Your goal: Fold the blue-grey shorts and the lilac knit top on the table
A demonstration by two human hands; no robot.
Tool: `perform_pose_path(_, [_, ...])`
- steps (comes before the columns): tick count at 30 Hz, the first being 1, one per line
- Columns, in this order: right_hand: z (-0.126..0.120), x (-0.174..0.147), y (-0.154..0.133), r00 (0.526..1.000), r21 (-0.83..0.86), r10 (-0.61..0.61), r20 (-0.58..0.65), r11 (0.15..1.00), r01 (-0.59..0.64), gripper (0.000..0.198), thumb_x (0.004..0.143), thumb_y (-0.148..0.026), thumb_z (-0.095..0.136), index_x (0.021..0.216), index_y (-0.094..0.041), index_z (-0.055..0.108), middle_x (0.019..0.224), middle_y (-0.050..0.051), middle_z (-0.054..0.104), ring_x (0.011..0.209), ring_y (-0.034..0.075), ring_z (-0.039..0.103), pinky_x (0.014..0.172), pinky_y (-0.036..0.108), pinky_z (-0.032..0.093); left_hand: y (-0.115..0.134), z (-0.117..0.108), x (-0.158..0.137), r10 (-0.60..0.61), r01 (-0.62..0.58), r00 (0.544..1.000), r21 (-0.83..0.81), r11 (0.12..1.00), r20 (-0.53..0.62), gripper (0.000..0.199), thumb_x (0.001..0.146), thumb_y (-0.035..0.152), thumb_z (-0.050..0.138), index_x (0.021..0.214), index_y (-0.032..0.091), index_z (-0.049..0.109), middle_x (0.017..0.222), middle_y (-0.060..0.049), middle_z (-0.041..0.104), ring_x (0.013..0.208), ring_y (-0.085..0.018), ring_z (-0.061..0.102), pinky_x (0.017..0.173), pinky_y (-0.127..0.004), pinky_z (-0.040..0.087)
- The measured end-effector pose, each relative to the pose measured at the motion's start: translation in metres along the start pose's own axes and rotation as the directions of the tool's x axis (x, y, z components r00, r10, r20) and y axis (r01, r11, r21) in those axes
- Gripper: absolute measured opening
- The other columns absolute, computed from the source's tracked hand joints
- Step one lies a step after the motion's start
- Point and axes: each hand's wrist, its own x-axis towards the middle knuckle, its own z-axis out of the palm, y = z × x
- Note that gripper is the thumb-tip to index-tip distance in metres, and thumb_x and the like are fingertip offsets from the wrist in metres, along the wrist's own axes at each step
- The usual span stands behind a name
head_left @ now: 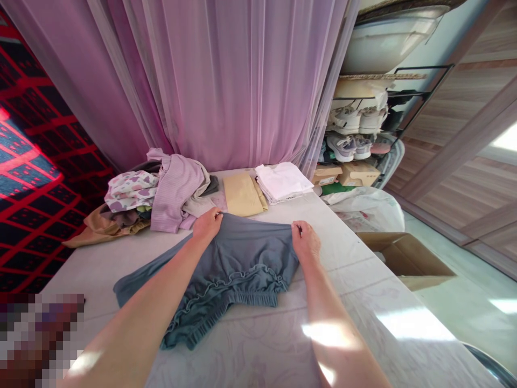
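Apparently straightening blue-grey garment (242, 256) over counter (258, 345); pinching far edge with left hand (207, 223) and right hand (306, 241), spaced apart; probably calling for even tension, then smoothing.

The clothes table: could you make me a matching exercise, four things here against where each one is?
1. gray garment
2. tan folded cloth
3. lilac garment
4. cardboard box

A. beyond the table's right edge
B. in the rumpled heap
C. stretched between left hand and right hand
D. beside the white folded cloth

Pairs: 1-C, 2-D, 3-B, 4-A
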Motion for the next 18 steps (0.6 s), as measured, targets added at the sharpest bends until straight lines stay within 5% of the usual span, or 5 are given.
perform_pose_path(6, [-0.004, -0.003, -0.007, 0.999, -0.078, -0.024, 0.04, 0.997, 0.027, 0.029, 0.087, -0.028, 0.051, 0.111, -0.021, 0.066, 0.109, 0.009, 0.066, 0.095, 0.022, 0.059, 0.082, 0.032, 0.043, 0.008, 0.002, -0.01, 0.132, -0.13, 0.991, 0.051, 0.99, -0.037, 0.035, 0.091, 0.027, 0.05, 0.124, 0.024, 0.061, 0.124, -0.007, 0.064, 0.116, -0.024, 0.057, 0.097, -0.033, 0.043])
perform_pose_path(10, [-0.007, -0.006, -0.011, 0.988, -0.137, -0.094, 0.119, 0.984, 0.11, 0.018, 0.085, -0.025, 0.055, 0.094, -0.021, 0.07, 0.106, 0.008, 0.065, 0.097, 0.021, 0.057, 0.087, 0.032, 0.042, 0.028, 0.004, -0.018, 0.351, -0.357, 0.934, 0.113, 0.927, 0.071, 0.03, 0.092, 0.029, 0.049, 0.114, 0.024, 0.069, 0.112, -0.008, 0.066, 0.11, -0.026, 0.057, 0.097, -0.037, 0.043])
perform_pose_path(18, [-0.005, -0.004, -0.011, 0.966, 0.093, -0.25, 0.063, 0.965, 0.244, 0.021, 0.088, -0.026, 0.046, 0.089, -0.021, 0.066, 0.106, 0.008, 0.069, 0.098, 0.022, 0.058, 0.089, 0.035, 0.044, 0.08, 0.024, -0.029, 0.487, -0.497, 0.847, -0.008, 0.868, 0.212, 0.031, 0.091, 0.036, 0.055, 0.119, 0.031, 0.065, 0.121, -0.003, 0.065, 0.111, -0.025, 0.059, 0.09, -0.032, 0.047])
